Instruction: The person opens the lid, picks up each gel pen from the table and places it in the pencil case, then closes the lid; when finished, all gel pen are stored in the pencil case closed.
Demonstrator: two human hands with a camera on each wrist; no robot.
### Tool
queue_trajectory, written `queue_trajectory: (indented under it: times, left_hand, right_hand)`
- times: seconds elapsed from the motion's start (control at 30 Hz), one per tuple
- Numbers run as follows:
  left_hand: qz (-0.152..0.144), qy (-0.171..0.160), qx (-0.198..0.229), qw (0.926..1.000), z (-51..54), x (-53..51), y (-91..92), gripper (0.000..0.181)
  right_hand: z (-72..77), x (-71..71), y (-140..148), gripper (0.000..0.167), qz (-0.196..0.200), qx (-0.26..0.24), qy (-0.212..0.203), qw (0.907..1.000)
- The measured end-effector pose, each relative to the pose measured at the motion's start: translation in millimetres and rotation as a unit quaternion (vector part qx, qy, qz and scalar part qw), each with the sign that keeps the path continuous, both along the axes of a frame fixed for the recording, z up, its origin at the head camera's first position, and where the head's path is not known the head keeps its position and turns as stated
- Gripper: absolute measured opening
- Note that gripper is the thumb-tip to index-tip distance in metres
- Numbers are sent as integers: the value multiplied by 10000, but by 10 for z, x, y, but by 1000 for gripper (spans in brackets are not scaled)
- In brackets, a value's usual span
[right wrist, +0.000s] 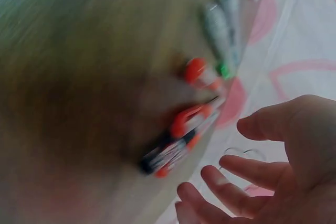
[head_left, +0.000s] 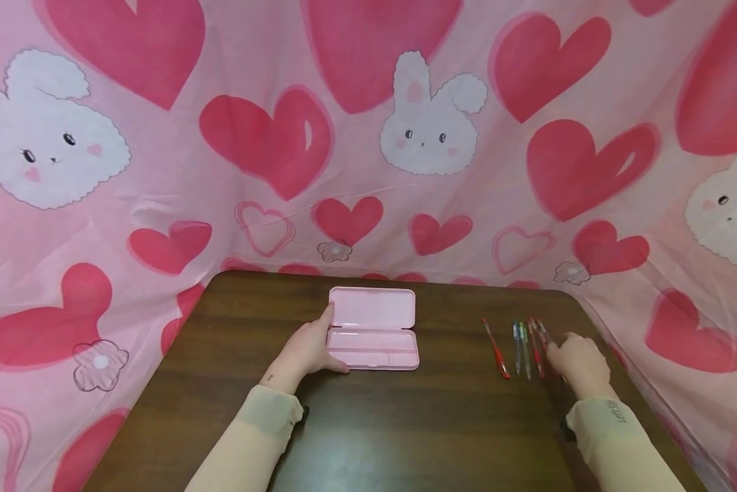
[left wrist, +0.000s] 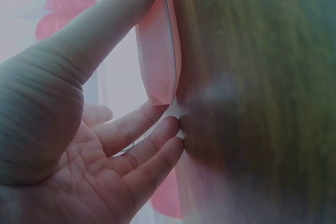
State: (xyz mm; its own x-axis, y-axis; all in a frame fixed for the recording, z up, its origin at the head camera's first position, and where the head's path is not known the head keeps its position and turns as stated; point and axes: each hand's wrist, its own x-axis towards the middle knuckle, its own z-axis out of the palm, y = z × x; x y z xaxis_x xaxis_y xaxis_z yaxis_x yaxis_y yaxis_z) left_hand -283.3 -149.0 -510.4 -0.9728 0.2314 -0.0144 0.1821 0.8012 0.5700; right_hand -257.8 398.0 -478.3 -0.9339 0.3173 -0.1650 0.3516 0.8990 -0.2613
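Note:
A pink pencil case [head_left: 374, 307] lies on the table with its lid raised toward the back; its divided tray faces up with nothing in the compartments. At its left end, my left hand [head_left: 304, 347] holds it, thumb along the front side and fingers by the lid and end. In the left wrist view, the case [left wrist: 156, 56] sits between thumb and fingers. Over on the right, my right hand [head_left: 580, 365] hovers beside several pens, its fingers loosely bent and apart from them in the right wrist view. A red pen [head_left: 496, 350] lies slightly left of the others.
Several clear-barrelled pens [head_left: 522, 350] with green and red parts lie side by side on the dark wooden table [head_left: 405, 424]. A pink cloth [head_left: 368, 171] with hearts and rabbits hangs around the back and sides of the table.

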Motion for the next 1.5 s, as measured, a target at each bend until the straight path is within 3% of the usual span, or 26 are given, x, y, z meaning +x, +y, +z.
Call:
queue_trajectory:
  times: [0.23, 0.6, 0.93, 1.17, 1.5]
  left_hand:
    - [-50, 8, 16, 10000, -10, 2, -13, 145]
    - [-45, -23, -8, 10000, -35, -4, -16, 145]
    - [-12, -49, -26, 10000, -28, 6, -12, 145]
    - [-49, -49, 44, 10000, -27, 11, -30, 145]
    - [-53, 17, -16, 10000, -49, -12, -29, 145]
  right_hand:
    - [-109, 97, 116, 58, 214, -13, -368, 9991]
    - [-161, 40, 131, 42, -28, -96, -305, 9995]
    - [-192, 71, 140, 43, -246, -280, 93, 9993]
    - [-108, 33, 24, 45, -285, -303, 412, 9983]
    - [10, -80, -463, 42, 316, -327, 1266, 9909]
